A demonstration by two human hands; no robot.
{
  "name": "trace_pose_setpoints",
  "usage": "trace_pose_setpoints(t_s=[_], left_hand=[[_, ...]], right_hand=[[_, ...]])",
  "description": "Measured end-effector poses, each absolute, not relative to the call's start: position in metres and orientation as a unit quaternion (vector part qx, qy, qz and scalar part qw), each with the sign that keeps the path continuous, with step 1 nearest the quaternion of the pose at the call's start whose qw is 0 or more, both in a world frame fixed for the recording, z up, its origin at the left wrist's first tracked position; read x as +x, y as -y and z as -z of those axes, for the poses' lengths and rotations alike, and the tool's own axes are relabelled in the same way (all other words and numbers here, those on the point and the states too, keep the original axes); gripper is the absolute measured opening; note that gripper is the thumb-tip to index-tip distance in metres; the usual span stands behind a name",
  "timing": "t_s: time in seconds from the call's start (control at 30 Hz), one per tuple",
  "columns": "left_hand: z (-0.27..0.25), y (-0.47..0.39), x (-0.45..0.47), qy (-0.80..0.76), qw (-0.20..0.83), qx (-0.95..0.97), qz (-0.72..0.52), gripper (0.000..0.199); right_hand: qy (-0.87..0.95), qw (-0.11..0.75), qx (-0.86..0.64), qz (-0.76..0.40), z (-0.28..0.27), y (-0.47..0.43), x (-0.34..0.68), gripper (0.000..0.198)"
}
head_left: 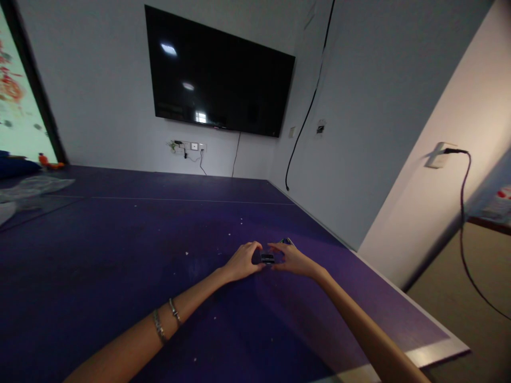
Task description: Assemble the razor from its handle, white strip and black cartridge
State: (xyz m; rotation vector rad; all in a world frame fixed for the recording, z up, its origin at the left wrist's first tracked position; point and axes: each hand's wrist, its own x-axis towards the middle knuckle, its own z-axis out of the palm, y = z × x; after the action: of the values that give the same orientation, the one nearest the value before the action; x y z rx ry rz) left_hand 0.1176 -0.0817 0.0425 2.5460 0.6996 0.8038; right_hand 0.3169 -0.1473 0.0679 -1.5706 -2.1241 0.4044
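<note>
A small dark rectangular object (267,258) with a paler stripe sits low over the purple tabletop (191,298), between my two hands. From its left side my left hand (244,261) reaches in, thumb and fingers curved apart like a C, the tips close to the object. My right hand (294,260) mirrors this on the right, fingers and thumb also spread apart. Whether any fingertip touches the object is too small to tell. Just behind my right hand, partly hidden by it, lies a small flat item (286,241) with a pale edge.
Clear plastic wrapping (35,186) lies at the far left, near an orange object (43,159). A black cable (305,119) hangs down the wall at the right. Behind the table are a wall-mounted television (219,74) and sockets (194,146). The table's right edge (415,298) runs beside a plugged-in cord (463,213).
</note>
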Motion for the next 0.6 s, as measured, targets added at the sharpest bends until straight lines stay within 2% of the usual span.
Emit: trace_pose_setpoints(t_s=[0.3,0.4,0.5,0.6], left_hand=[[-0.04,0.084,0.121,-0.247,0.195,0.903,-0.292,0.038],[-0.038,0.083,0.122,-0.235,0.207,0.905,-0.288,0.044],[-0.032,0.076,0.117,-0.239,0.198,0.907,-0.285,0.052],[-0.023,0.061,0.106,-0.281,0.17,0.899,-0.288,0.046]], right_hand=[[0.781,0.225,-0.568,-0.124,-0.073,0.15,0.314,0.056],[0.784,0.224,-0.566,-0.124,-0.069,0.148,0.317,0.05],[0.773,0.229,-0.578,-0.124,-0.068,0.143,0.331,0.052],[0.754,0.243,-0.599,-0.116,-0.071,0.137,0.363,0.053]])
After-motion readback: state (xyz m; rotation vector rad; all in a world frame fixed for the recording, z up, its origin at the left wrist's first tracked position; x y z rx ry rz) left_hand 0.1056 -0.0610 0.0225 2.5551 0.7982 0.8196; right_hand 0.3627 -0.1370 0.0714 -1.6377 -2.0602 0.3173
